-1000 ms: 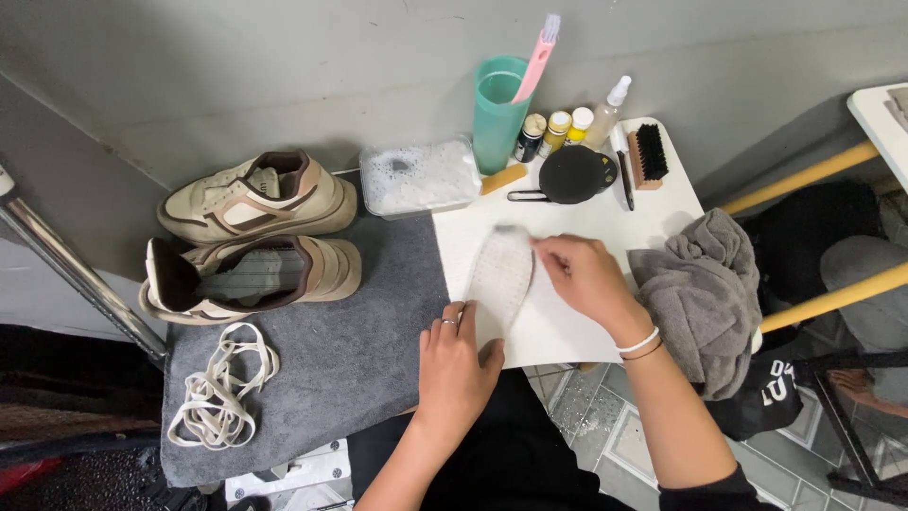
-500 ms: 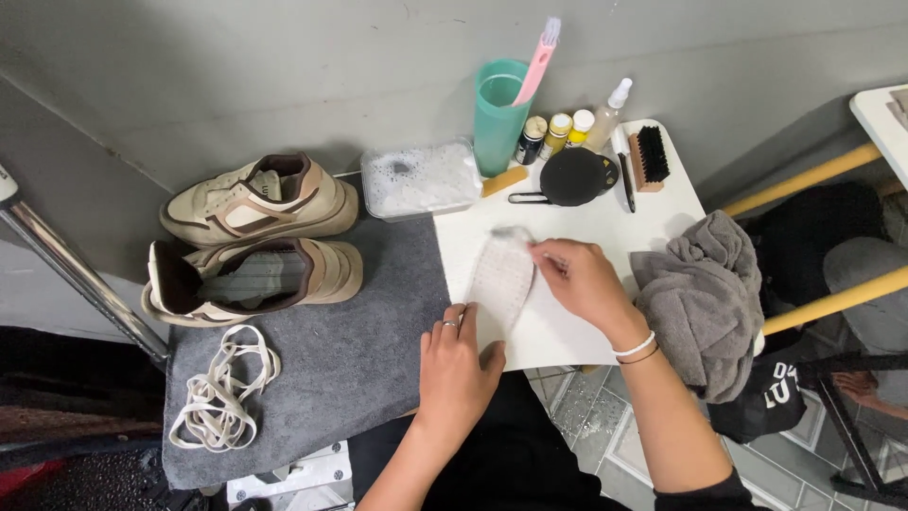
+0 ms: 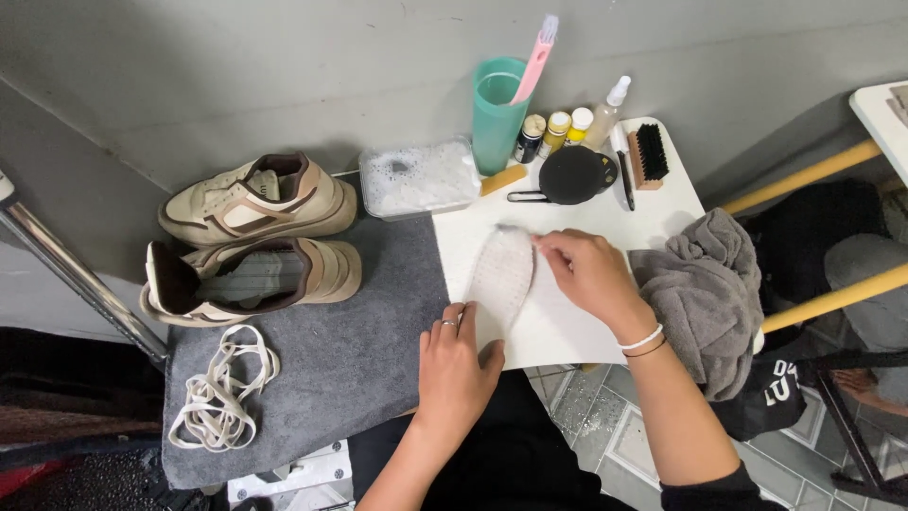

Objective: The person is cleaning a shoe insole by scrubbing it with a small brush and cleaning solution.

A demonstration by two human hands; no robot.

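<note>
Nearest, the left hand [image 3: 457, 364] lay flat, fingers spread, pinning the heel end of the pale insole [image 3: 499, 276] on the white tabletop [image 3: 567, 326]. Beyond, the right hand [image 3: 588, 273] pinched its edge. Farther back, the soapy water tub [image 3: 419, 178] stood close; a careless sweep could likely tip it.

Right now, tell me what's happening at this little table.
A person sits at a small white table working on a pale, flat shoe insole. The left hand presses its near end down, while the right hand touches its far edge. Two laceless cream-and-brown sneakers and a bundle of white laces lie on a grey mat. A crumpled grey cloth sits at the right.
</note>
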